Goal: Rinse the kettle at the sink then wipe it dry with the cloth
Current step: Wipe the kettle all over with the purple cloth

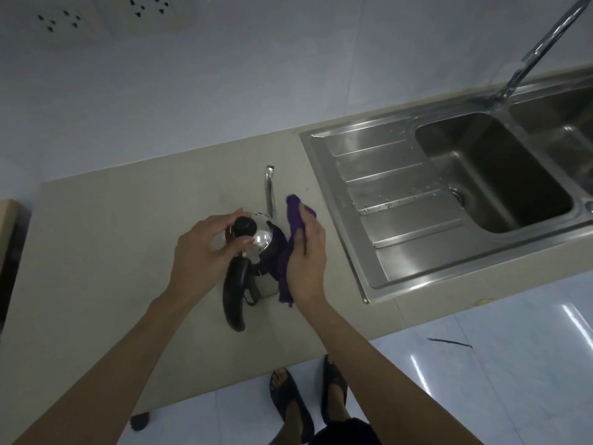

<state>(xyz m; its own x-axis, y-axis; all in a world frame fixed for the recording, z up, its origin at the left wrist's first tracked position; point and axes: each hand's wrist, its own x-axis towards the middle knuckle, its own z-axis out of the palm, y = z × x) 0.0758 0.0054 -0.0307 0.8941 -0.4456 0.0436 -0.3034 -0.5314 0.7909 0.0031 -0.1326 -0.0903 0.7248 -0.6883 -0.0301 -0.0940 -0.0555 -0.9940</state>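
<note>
Two hands work the kettle point(261, 244): left hand point(205, 248) pinching its lid knob point(245, 227), right hand point(306, 261) pressing the cloth point(293, 220). Hard wiping could tip it rightward.

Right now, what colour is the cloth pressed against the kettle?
Purple; the cloth shows best in the head view.

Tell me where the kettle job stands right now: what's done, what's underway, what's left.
Looks done: rinsing. The kettle stands on the counter, away from the sink, whose drainboard shows droplets; no water runs from the tap.
In hand: wiping. The left hand steadies the lid knob while the right hand presses the purple cloth against the kettle's right side.
Left: the remaining surfaces, including the spout and handle.
</note>
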